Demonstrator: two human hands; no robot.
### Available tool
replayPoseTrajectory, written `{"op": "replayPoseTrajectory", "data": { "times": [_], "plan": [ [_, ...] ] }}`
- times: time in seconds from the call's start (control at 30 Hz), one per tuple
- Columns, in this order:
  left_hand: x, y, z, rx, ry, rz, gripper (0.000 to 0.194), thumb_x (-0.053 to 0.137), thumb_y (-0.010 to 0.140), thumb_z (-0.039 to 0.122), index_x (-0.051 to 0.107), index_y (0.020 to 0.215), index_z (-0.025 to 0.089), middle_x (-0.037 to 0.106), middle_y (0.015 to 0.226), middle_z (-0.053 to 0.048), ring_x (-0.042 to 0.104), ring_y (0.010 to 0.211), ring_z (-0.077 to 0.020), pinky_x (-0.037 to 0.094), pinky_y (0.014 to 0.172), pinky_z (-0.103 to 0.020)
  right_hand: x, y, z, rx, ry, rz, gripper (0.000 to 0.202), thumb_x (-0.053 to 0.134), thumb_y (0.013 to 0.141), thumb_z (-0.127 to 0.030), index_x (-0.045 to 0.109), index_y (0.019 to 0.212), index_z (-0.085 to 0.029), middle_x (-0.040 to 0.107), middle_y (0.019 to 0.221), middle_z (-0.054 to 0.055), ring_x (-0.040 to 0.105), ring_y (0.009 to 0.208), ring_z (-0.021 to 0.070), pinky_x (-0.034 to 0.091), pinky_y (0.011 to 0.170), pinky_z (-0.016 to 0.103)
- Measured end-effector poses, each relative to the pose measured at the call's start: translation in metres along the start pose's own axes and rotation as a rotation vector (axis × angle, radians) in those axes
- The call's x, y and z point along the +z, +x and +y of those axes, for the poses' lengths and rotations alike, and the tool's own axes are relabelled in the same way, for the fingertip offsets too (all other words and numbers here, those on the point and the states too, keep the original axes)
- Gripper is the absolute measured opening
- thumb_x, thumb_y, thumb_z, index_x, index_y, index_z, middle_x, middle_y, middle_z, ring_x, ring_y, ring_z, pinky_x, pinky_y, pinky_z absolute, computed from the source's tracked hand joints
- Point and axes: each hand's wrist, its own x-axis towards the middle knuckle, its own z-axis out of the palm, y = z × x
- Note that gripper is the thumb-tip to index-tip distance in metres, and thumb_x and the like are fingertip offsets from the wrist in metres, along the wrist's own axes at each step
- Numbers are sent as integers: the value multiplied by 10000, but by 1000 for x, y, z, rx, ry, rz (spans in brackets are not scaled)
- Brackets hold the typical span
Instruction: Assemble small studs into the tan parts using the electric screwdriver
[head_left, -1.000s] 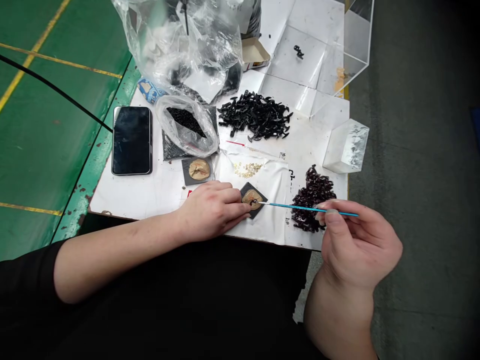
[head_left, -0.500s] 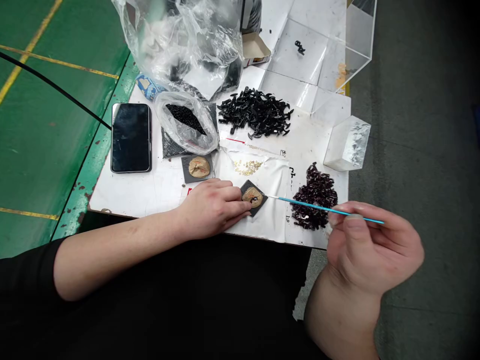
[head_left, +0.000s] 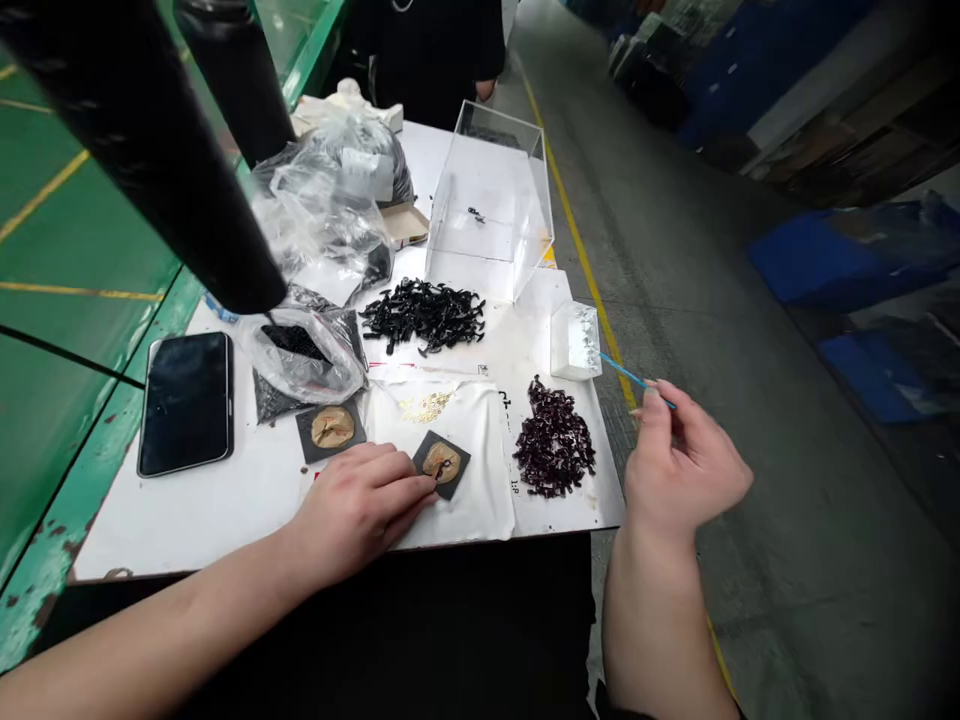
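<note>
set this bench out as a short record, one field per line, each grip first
left grip: at the left edge of a dark square
right grip: pinching a thin blue stick
stick's far end: at the small white-streaked box, contact unclear
on the dark square: tan disc bearing a small dark piece
gold rings: scattered on a white sheet
piles: black pieces; dark reddish pieces
left side: phone lying flat, open bag nearby

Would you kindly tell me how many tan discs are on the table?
2: one disc at the left hand, the other disc beside the open bag. Some may be hidden.
</note>
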Motion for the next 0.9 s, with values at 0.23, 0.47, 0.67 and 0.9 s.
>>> {"op": "replayPoseTrajectory", "data": {
  "times": [0.23, 0.47, 0.67, 0.9],
  "plan": [
    [1, -2, 2, -28, 21, -15, 242, 655, 1106, 211, 663, 865, 195, 609, 799, -7, 542, 733, -155, 401, 699, -304, 15, 5, 2, -153, -115, 135, 228, 769, 1035, -395, 891, 1142, -236, 892, 1069, 63, 851, 949, 254, 691, 901, 408],
    [3, -3, -1, -35, 27, -15, 205, 670, 1099, 212, 677, 895, 195, 602, 814, -4, 537, 744, -157, 401, 714, -307, 18, 8, -1, -242, -138, 114, 209, 753, 1047, -347, 887, 1129, -210, 893, 1056, 74, 864, 940, 244, 697, 900, 374],
    [3, -2, 0, -40, 23, -13, 204, 664, 1103, 219, 675, 901, 198, 607, 820, -4, 546, 745, -155, 406, 716, -302, 24, 8, 3, -256, -118, 116, 217, 747, 1051, -343, 885, 1151, -208, 892, 1065, 84, 865, 957, 251, 699, 927, 388],
    [4, -2, 0, -46, 27, -11, 190, 669, 1103, 233, 680, 916, 202, 608, 820, -3, 553, 752, -160, 405, 710, -306, 24, 5, 4, -218, -124, 95, 201, 755, 1044, -343, 890, 1129, -221, 892, 1061, 74, 858, 956, 241, 686, 893, 365]
  ]
}}
